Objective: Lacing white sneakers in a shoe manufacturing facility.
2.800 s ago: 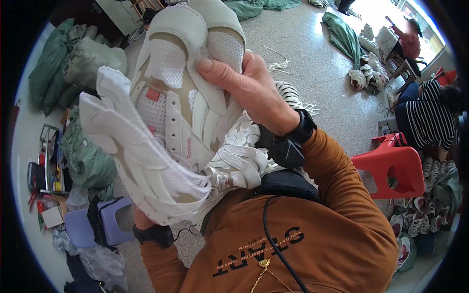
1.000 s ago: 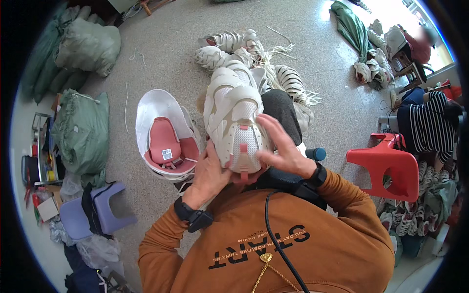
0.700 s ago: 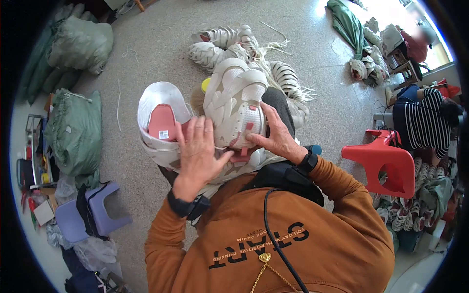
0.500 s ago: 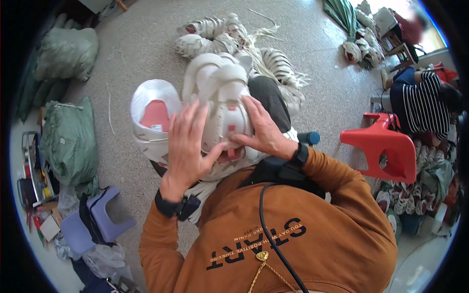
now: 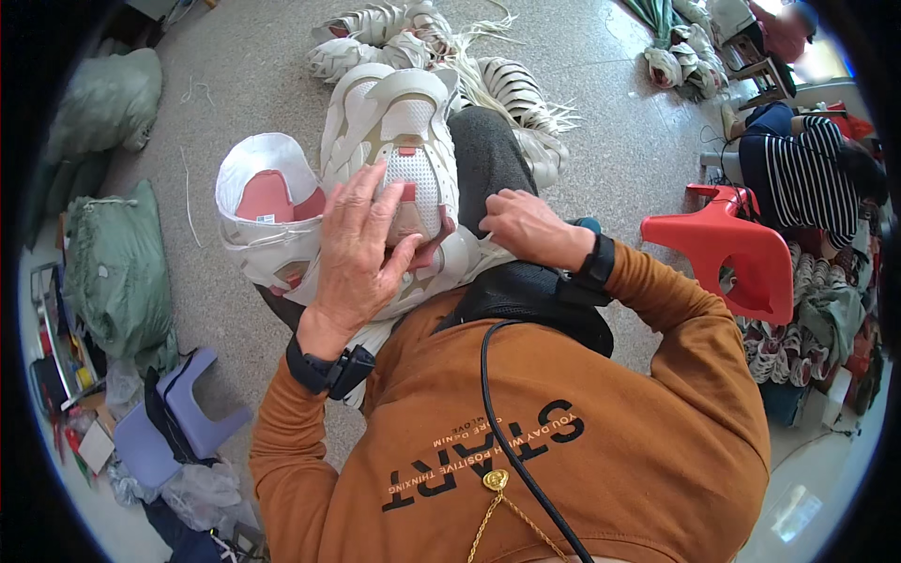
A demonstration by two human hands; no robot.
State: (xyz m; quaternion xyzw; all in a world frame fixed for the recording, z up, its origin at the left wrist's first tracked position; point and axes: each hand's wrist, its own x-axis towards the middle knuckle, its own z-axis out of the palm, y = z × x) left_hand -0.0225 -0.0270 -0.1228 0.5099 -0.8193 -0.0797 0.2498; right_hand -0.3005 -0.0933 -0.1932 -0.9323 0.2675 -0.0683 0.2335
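Note:
A white shoe upper (image 5: 410, 164) with mesh and pink tabs lies on top of other white uppers in my lap. My left hand (image 5: 357, 230) rests across its left side, fingers stretched out and thumb apart, pressing on the surface. To the right, apart from the upper, my right hand (image 5: 535, 228) is closed with curled fingers over my dark trouser leg (image 5: 493, 155); whether anything thin is in it I cannot make out. Left of the stack stands another white upper (image 5: 269, 178), its opening facing up and its pink lining showing.
Bundles of white uppers (image 5: 521, 98) with loose strips lie on the floor ahead. A red plastic stool (image 5: 727, 246) stands at right, near a person in a striped top (image 5: 815, 178) and rows of shoes (image 5: 784, 361). At left are a green sack (image 5: 117, 272) and a purple stool (image 5: 164, 427).
My right hand has left the upper's right side and moved right, its fingers curling closed. The left hand stays on the upper. The whole view has shifted slightly.

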